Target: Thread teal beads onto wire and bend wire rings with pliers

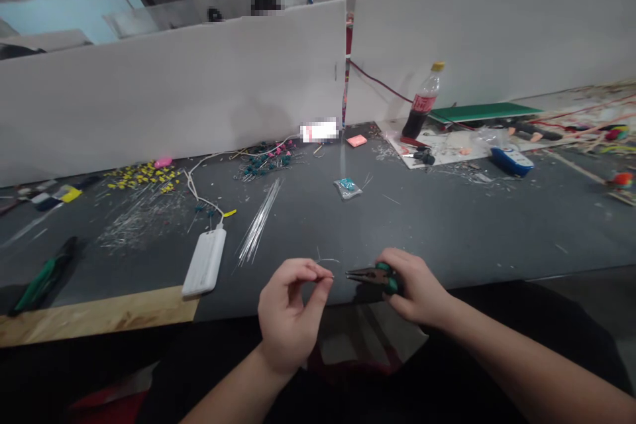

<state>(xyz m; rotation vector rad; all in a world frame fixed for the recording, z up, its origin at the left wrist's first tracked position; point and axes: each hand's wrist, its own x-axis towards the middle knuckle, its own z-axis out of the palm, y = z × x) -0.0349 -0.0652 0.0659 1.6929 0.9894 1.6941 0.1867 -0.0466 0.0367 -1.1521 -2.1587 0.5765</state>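
Observation:
Thumb and fingertips of my left hand (295, 308) are pinched together near the table's front edge. What sits in the pinch is too small to make out. Just beyond those fingertips shows a thin bent wire (328, 260); whether it lies on the table or is held, I cannot tell. My right hand (415, 285) is closed round the green handles of needle-nose pliers (370, 275). Their slim jaws point left at my left fingertips, slightly parted and a short gap away, with nothing visible between them.
A bundle of straight wires (261, 218) and a white power bank (205, 262) with a cable lie left. Green-handled pliers (44, 275) are far left. Yellow pieces (144, 175), a small plastic bag (348, 187), a cola bottle (422, 103) and a blue device (511, 161) stand farther back before white panels.

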